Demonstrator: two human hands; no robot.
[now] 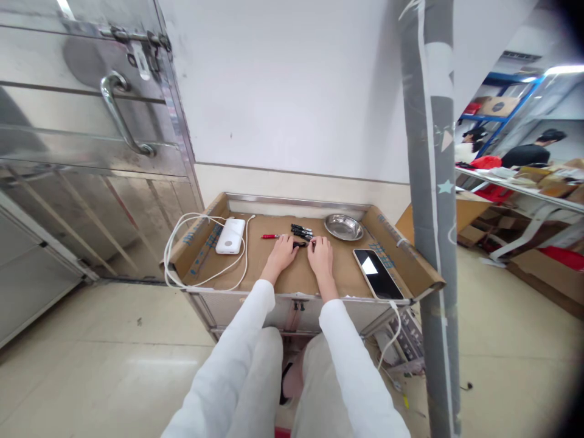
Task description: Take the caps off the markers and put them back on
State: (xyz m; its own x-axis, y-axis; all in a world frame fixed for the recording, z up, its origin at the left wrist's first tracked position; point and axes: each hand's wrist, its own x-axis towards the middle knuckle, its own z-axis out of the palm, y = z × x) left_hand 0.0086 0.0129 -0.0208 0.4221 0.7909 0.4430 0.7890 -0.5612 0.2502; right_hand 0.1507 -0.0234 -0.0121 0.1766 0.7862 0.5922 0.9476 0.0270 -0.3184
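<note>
A black pen (300,244) lies between my two hands, low over the brown cardboard lining (292,277) of the tray top. My left hand (281,255) has its fingers closed on the pen's left end. From the other side, my right hand (321,257) is closed with its fingertips at the pen's right end, which they partly hide. Just beyond the fingers, several black pens (301,231) are grouped together. A red pen (269,236) lies to the left, close to my left hand's fingertips.
A white power bank (230,236) with a looped white cable (247,258) sits at the left. On the right are a round metal dish (344,227) and a phone (378,274). Raised cardboard sides edge the top. A grey wrapped pole (431,182) stands right; two people are beyond.
</note>
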